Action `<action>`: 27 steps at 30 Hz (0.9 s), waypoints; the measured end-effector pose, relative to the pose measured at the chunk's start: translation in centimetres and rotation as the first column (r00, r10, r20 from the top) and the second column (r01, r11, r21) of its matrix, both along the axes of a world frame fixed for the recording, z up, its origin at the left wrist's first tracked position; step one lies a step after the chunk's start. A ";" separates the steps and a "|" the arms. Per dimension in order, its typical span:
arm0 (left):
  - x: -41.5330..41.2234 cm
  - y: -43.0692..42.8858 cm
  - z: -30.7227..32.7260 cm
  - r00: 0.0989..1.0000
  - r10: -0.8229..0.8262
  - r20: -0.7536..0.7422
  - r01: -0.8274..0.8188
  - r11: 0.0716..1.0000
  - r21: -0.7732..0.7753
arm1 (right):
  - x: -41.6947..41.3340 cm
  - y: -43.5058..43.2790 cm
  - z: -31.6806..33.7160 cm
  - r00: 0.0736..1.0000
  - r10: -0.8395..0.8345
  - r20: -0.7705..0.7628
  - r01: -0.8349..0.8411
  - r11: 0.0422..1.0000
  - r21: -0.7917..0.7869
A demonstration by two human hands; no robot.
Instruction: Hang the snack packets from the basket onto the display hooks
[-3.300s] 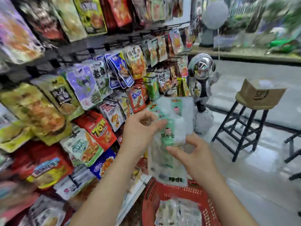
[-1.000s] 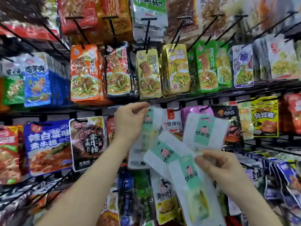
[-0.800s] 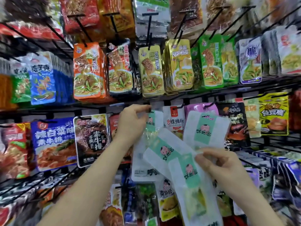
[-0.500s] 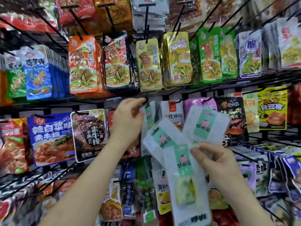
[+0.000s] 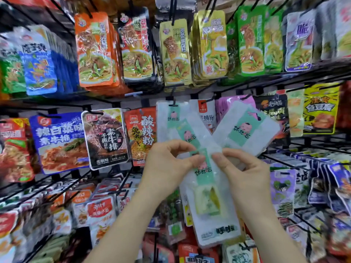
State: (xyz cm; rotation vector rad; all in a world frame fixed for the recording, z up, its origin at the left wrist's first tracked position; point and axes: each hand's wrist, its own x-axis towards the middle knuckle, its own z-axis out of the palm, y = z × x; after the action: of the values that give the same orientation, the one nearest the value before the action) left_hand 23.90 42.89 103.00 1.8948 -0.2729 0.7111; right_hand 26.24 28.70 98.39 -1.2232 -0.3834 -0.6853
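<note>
Against a shop wall of black wire display hooks (image 5: 173, 103) crowded with bright foil snack packs (image 5: 95, 54), a person sorted a fan of white plastic snack packets with mint-green labels (image 5: 245, 130). The fan was held just below one matching white packet (image 5: 164, 120) already hanging on a hook. The left grip (image 5: 167, 164) pinched the top of the front packet (image 5: 209, 215) between thumb and forefinger. The right grip (image 5: 245, 168) clasped the fan where the packets crossed. The film looked slick and the packets overlapped, so peeling one away risked dragging a second loose and dropping it. The hanging hole at the packet's top was hidden under the fingers. A misjudged aim could have snagged the film on the hook's tip or knocked the hung packet off.
</note>
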 end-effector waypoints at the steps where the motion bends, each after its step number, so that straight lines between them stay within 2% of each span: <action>1: -0.1 0.2 0.2 1.000 -0.016 -0.025 0.017 1.000 0.013 | 0.0 0.1 0.0 1.000 -0.009 0.011 0.009 1.000 -0.006; 3: -0.2 0.5 0.3 0.998 -0.047 -0.040 0.048 0.999 0.002 | -0.1 0.3 -0.1 1.000 0.009 0.026 -0.009 1.000 -0.015; 6: -0.2 0.9 0.1 0.998 -0.058 -0.010 0.057 0.997 -0.046 | -0.5 0.2 0.1 0.992 0.125 0.031 -0.124 0.992 -0.013; 10: 0.3 1.7 -0.3 0.998 -0.058 0.009 0.059 0.981 -0.185 | -0.5 -0.2 -0.1 0.978 0.208 0.011 -0.208 0.978 -0.035; 13: 0.2 2.1 -0.2 0.999 -0.018 0.030 0.024 0.978 -0.208 | -0.4 -0.2 -0.2 0.968 0.249 -0.011 -0.249 0.968 0.023; 15: 0.1 2.5 0.6 0.994 0.037 0.098 -0.018 0.981 -0.193 | -0.1 -0.5 -0.5 0.976 0.214 -0.036 -0.212 0.976 0.041; 19: 1.4 3.8 4.1 0.984 0.027 0.175 0.016 0.970 -0.244 | 0.5 -1.6 -0.8 0.997 0.058 -0.042 -0.063 0.991 -0.115; 22: 2.9 3.8 6.5 0.978 0.034 0.207 0.005 0.983 -0.183 | 0.8 -2.6 -0.6 0.999 0.001 -0.042 -0.007 0.989 -0.150; 27: 5.3 3.5 8.4 0.962 0.101 0.253 -0.089 0.994 -0.059 | 1.3 -3.1 -1.0 0.995 -0.096 0.012 0.095 0.950 -0.297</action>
State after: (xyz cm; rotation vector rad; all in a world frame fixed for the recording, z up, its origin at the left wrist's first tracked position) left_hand 29.18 46.36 111.41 1.7802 -0.3266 1.0213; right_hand 27.53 25.61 97.39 -1.5367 -0.4387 -0.7266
